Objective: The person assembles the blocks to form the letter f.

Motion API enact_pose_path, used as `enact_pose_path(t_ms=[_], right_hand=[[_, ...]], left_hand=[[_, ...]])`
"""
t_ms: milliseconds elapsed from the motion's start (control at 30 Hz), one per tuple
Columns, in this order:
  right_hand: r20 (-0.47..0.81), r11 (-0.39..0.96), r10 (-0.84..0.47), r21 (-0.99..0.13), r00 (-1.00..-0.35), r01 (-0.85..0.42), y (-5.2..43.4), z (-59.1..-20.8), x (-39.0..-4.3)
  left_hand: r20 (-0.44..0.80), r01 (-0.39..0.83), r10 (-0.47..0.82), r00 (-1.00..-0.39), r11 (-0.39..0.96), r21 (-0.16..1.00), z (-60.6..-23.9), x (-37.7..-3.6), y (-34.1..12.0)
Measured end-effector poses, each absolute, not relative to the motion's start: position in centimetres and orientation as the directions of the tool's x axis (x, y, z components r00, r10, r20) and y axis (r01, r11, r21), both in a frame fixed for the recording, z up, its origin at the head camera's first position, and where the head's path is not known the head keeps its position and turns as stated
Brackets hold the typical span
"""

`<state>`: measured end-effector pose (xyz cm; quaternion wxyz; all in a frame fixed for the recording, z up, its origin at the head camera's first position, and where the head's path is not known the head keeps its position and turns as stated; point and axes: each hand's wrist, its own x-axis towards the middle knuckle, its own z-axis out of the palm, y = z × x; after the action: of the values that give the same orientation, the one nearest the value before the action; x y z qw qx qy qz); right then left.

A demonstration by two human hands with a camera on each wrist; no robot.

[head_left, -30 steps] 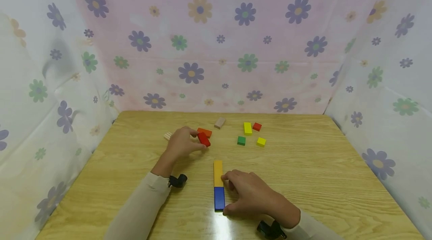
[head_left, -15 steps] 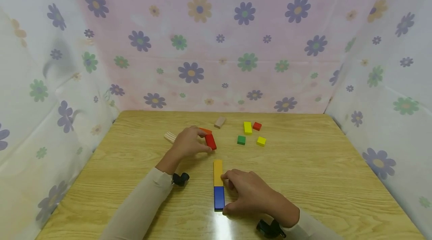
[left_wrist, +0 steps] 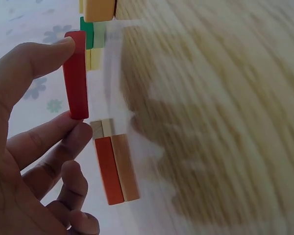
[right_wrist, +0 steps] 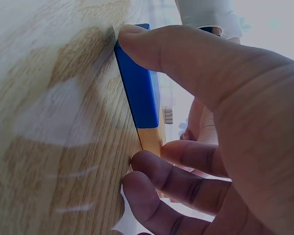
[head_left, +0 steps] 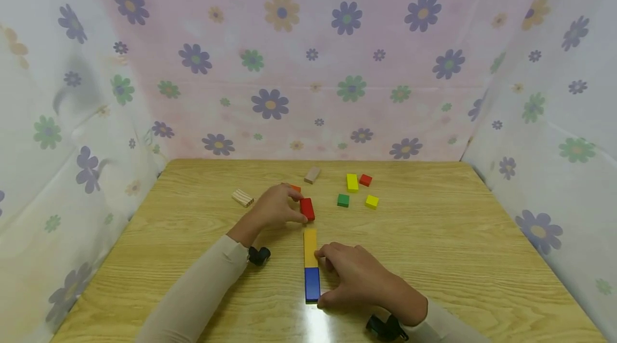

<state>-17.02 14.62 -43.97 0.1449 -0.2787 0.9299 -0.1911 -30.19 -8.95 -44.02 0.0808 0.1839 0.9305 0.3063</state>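
Observation:
My left hand [head_left: 276,207] pinches a red wooden block [head_left: 307,209] by its two ends, thumb at one and fingertips at the other. In the left wrist view, the red block [left_wrist: 77,76] appears held just off the tabletop. Just nearer than it, an orange-yellow block [head_left: 310,247] and a blue block [head_left: 312,285] lie end to end in a straight row. My right hand [head_left: 361,280] rests along the row's right side. Its thumb touches the near corner of the blue block [right_wrist: 142,93], and its index finger touches the yellow one's side.
Behind my left hand lie an orange-red block [head_left: 295,188], partly hidden, and a plain wood block [head_left: 312,174]. A grooved wood block [head_left: 242,198] sits left. Further right are yellow [head_left: 352,183], red [head_left: 366,180], green [head_left: 343,200] and small yellow [head_left: 371,202] blocks. Flowered cloth walls enclose the table.
My left hand has carried the red block right and nearer, turning it more in line with the row and away from the orange-red block. The right hand has stayed in place.

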Motion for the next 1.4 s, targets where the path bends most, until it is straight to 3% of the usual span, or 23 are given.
enact_pose_path(t_ms=[367, 733, 1100, 1400], right_hand=[[-0.162, 0.766, -0.575, -0.451, -0.802, -0.458, 14.7, -44.0, -17.0], [-0.172, 0.768, -0.570, -0.459, -0.803, -0.447, 14.6, -43.7, -16.9], [-0.161, 0.764, -0.578, -0.450, -0.800, -0.462, 14.6, -43.9, -16.9], [-0.173, 0.770, -0.571, -0.453, -0.802, -0.450, 14.6, -43.8, -16.9]], left_hand=[[-0.062, 0.313, 0.459, -0.886, 0.691, 0.652, -45.0, -30.7, -8.8], [-0.131, 0.246, 0.459, -0.878, 0.671, 0.700, -44.7, -30.8, -9.0], [-0.144, 0.176, 0.404, -0.903, 0.655, 0.735, -44.5, -31.1, -9.2], [-0.130, 0.185, 0.397, -0.909, 0.662, 0.727, -44.5, -31.1, -9.0]])
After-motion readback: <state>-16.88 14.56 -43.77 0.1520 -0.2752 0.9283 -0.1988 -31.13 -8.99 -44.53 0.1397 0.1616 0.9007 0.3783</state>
